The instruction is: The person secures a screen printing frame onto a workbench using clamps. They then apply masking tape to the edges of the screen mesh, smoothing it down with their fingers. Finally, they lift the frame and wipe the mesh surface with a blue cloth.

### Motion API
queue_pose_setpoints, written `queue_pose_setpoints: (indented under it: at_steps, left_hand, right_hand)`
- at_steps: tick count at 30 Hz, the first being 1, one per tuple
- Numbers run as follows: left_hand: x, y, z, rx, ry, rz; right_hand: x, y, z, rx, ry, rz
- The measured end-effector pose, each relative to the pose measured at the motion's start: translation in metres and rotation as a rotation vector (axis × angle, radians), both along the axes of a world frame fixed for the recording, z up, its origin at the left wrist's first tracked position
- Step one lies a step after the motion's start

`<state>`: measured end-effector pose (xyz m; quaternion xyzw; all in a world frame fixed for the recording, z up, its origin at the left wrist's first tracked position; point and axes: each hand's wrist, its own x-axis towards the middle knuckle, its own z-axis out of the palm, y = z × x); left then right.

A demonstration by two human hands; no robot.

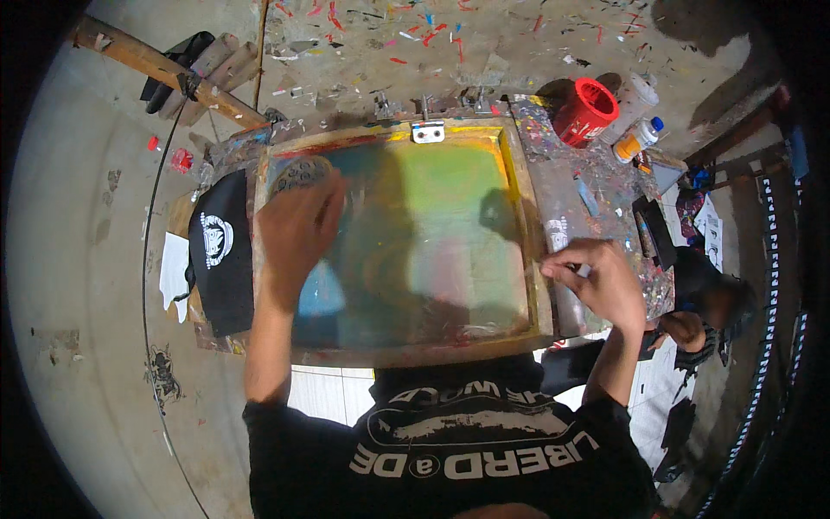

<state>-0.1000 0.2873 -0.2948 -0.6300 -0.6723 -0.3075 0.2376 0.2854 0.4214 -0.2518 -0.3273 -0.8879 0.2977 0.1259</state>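
A screen printing frame (519,208) with yellow-edged wood and translucent, stained mesh (450,190) lies before me. My left hand (301,221) is over the mesh's upper left, fingers curled beside an oval dark-patterned patch (294,173); I cannot tell whether that patch is held or lies on the mesh. My right hand (596,281) is closed in a pinch at the frame's right edge, what it holds unclear. A metal clamp (428,131) sits on the top rail. A black printed fabric (220,255) lies left of the frame.
A red container (586,112), a clear container and a bottle (638,138) stand upper right on the paint-spattered table (605,208). A wooden beam (138,60) carries hanging squeegee-like pieces upper left. Another person (705,320) is at the right. White paper (171,259) lies left.
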Motion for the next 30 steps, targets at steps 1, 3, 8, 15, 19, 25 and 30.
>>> queue_pose_setpoints:
  at_steps: [1, 3, 8, 15, 19, 25, 30]
  left_hand:
    - [-0.016, 0.023, -0.031, 0.003, 0.010, 0.044]
    - [-0.047, 0.046, -0.090, 0.006, 0.097, 0.153]
    - [-0.066, 0.049, -0.157, -0.258, -0.054, 0.296]
    - [0.047, 0.031, -0.104, -0.238, -0.448, -0.239]
    - [0.069, 0.035, -0.100, -0.631, -1.098, -0.325]
    - [0.031, 0.040, -0.125, -0.692, -1.385, -0.307]
    - [0.015, 0.046, -0.136, -0.639, -1.398, -0.310]
  right_hand:
    - [-0.010, 0.003, 0.008, 0.020, -0.062, -0.006]
    - [-0.028, 0.008, 0.018, 0.094, -0.091, 0.030]
    - [-0.064, 0.017, 0.034, 0.183, -0.146, 0.054]
    - [-0.098, 0.029, 0.004, 0.103, -0.055, 0.007]
    - [-0.093, 0.053, -0.046, -0.074, 0.066, -0.106]
    - [-0.062, 0.079, -0.113, -0.513, 0.144, -0.261]
    - [-0.060, 0.083, -0.138, -0.554, 0.199, -0.273]
